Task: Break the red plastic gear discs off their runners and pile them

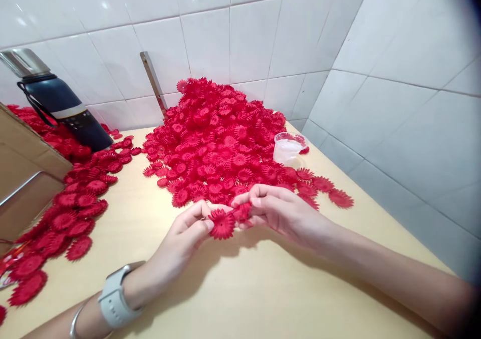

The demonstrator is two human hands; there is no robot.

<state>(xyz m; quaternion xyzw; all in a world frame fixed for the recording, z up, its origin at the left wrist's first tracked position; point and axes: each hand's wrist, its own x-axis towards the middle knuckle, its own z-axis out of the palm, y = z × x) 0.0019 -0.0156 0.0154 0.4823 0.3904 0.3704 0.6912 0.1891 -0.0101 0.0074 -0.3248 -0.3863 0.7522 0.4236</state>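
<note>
My left hand (193, 226) pinches a red fabric flower disc (222, 224) by its left edge, its fringed petals spread and a small dark spot at the centre. Right beside it, my right hand (276, 209) grips a second red flower piece (242, 212) between thumb and fingers. The two pieces meet or overlap; whether they are joined I cannot tell. Both hands are held just above the table, in front of a large heap of the same red flower pieces (225, 138). My right fingers partly cover the second piece.
A clear plastic cup (287, 148) stands at the heap's right side. On the left are a dark blue flask (71, 108), a cardboard box (30, 163) and more red flower pieces (78, 204) strewn along the table (255, 289). A metal strip (153, 83) leans on the tiled wall (248, 38).
</note>
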